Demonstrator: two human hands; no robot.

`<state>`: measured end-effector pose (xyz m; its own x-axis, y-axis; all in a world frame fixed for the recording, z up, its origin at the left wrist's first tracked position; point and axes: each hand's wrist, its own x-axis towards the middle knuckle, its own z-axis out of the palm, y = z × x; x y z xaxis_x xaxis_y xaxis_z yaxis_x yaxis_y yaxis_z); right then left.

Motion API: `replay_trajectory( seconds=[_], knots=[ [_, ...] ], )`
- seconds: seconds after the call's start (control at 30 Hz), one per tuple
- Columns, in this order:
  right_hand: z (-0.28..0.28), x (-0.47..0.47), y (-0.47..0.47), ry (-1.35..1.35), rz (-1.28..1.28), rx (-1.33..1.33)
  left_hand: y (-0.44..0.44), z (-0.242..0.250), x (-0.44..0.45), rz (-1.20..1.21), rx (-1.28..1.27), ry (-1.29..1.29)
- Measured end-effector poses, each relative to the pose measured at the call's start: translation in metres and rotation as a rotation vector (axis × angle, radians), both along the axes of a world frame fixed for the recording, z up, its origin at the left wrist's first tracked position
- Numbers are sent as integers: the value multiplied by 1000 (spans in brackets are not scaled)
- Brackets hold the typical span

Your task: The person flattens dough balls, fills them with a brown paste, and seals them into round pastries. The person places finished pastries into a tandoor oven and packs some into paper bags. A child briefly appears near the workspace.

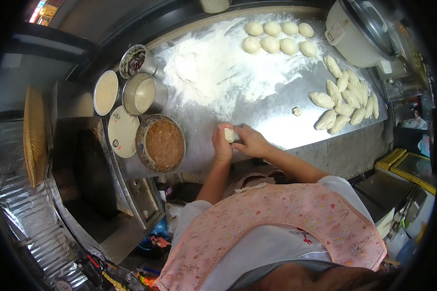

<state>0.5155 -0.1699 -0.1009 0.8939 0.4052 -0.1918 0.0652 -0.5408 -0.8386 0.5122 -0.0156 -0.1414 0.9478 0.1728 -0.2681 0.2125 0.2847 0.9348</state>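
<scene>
My left hand (223, 142) is closed around a small piece of pale dough (229, 135) above the near edge of the steel worktop (200, 145). Beside it, my right hand (253, 141) has its thumb and fingers at the dough's right side; whether it grips the dough is unclear. A small dough scrap (297, 111) lies to the right. Several round dough balls (270, 44) stand in two rows at the back. At the right end is a cluster of elongated dough pieces (344, 109), some of them touching. Loose white flour (193, 69) covers much of the back left.
Left on the worktop are a bowl of brown filling (165, 144), a patterned plate (117, 140), a deep steel pot (160, 95), a metal container with dark contents (151, 62) and a round pale-filled container (106, 92). A rice cooker (353, 40) stands back right. A woven basket (35, 138) leans far left.
</scene>
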Motion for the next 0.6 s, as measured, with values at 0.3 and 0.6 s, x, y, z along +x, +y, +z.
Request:
replay_trajectory(
  seconds=[0.3, 0.6],
  knots=[
    [6, 4, -10, -100, -61, 64, 28, -6, -17, -146, 784, -290],
    [37, 11, -86, 765, -754, 741, 1, 45, 32, -595, 1347, -246]
  ],
)
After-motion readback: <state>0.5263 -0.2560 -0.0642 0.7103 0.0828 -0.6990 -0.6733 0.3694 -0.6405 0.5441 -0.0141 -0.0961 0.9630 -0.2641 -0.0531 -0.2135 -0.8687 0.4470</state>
